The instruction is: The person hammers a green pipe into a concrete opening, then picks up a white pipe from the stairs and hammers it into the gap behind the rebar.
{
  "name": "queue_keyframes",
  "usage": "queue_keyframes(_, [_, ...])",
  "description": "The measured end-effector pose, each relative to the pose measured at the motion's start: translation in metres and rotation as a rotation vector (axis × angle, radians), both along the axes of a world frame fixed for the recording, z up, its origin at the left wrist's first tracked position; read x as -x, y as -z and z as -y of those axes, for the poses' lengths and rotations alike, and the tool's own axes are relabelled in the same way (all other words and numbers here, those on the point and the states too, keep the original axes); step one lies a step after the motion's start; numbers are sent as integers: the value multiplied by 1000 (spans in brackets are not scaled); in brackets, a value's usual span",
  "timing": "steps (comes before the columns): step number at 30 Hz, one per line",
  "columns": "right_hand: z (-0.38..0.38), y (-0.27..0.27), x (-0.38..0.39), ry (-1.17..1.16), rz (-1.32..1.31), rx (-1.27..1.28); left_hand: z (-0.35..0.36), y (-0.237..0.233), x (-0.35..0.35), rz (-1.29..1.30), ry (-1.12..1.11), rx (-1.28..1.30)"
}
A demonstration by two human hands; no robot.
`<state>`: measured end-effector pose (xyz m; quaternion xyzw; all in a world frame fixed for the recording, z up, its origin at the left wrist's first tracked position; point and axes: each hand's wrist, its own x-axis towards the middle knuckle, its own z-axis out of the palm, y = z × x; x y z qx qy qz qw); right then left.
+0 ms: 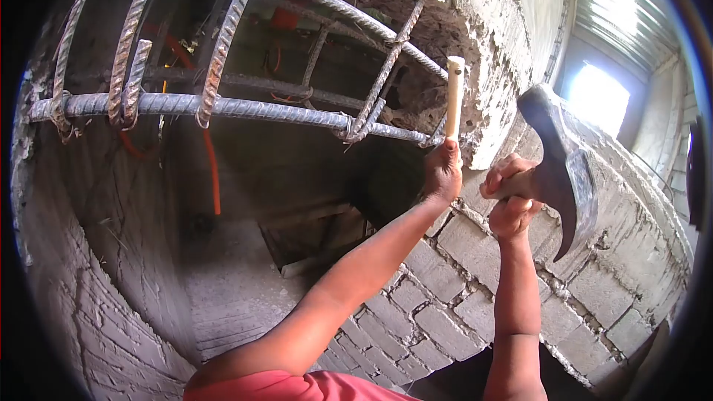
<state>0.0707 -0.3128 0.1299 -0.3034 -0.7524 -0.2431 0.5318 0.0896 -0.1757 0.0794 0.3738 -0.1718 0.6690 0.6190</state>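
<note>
My left hand (443,172) is closed round the lower end of a pale stick (454,96), which looks like wood and has a small dark mark near its top. The stick stands nearly upright against the broken edge of a concrete beam (496,52). Gripped by its handle in my right hand (511,197) is a claw hammer (561,160). Its large grey head is raised to the right, apart from the stick. The stick's lower end is hidden by my fingers.
Ribbed steel bars (245,109) tied with bent stirrups (226,41) run from the left into the concrete. An orange tube (213,171) hangs beneath them. Below my arms is a block wall (445,275). A bright window (598,96) and corrugated roofing (631,0) are at upper right.
</note>
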Motion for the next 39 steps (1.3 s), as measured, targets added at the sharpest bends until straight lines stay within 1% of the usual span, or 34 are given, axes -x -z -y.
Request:
queue_keyframes(5, [8,-8,7,42,8,-4,2,-10,12,-48,-45,-23])
queue_keyframes(7, [20,-13,19,153,-22,45,7,-13,16,-78,-41,-9])
queue_keyframes(8, [27,-17,23,188,-19,16,10,-14,20,-80,-24,2])
queue_keyframes(10, [29,-28,29,-60,75,-112,16,-14,29,-88,-9,21])
queue_keyframes(12, [26,-40,67,-407,161,-362,21,-16,37,-183,-114,29])
queue_keyframes(13, [29,-39,77,-398,117,-380,23,-17,34,-182,-130,43])
queue_keyframes(14, [28,-43,65,-399,117,-379,25,-20,38,-181,-131,45])
queue_keyframes(16, [18,-53,14,159,324,-293,36,-24,47,-180,-120,72])
queue_keyframes(17, [6,-51,-5,342,339,-238,40,-27,58,-260,-207,51])
queue_keyframes(18, [-4,-50,-18,524,351,-175,47,-29,67,-227,-177,40])
queue_keyframes(20, [-6,-47,-9,435,68,81,46,-30,66,-367,-204,92])
queue_keyframes(21, [3,-41,-2,271,-47,78,46,-29,66,-305,-161,83])
queue_keyframes(22, [10,-41,8,172,-10,37,43,-31,63,-303,-166,90])
queue_keyframes(23, [20,-40,24,130,-48,-82,41,-29,57,-279,-178,93])
queue_keyframes(24, [35,-45,45,44,-51,-133,37,-27,51,-254,-189,94])
queue_keyframes(25, [50,-56,57,49,39,-182,30,-25,41,-203,-216,53])
queue_keyframes(26, [44,-64,53,-335,98,-331,31,-25,43,-210,-214,51])
queue_keyframes(28, [42,-74,66,-780,310,-169,34,-27,47,-167,-125,52])
queue_keyframes(29, [26,-64,68,-695,216,-328,34,-26,48,-208,-144,77])
queue_keyframes(30, [23,-72,42,-15,430,-455,30,-25,50,-245,-222,49])
queue_keyframes(31, [9,-64,20,284,532,-533,31,-24,56,-253,-212,43])
queue_keyframes(32, [2,-54,12,510,80,116,33,-25,61,-258,-205,38])
queue_keyframes(33, [-1,-49,4,568,79,169,34,-25,59,-242,-280,58])
queue_keyframes(34, [5,-47,6,574,70,160,36,-25,62,-246,-275,45])
queue_keyframes(36, [15,-45,9,425,69,65,36,-27,64,-308,-182,56])
queue_keyframes(37, [23,-41,30,227,-41,19,39,-22,61,-320,-176,52])
queue_keyframes(38, [31,-48,50,176,23,-169,37,-25,57,-258,-125,46])
queue_keyframes(39, [47,-50,68,0,-149,-130,34,-27,53,-196,-78,41])
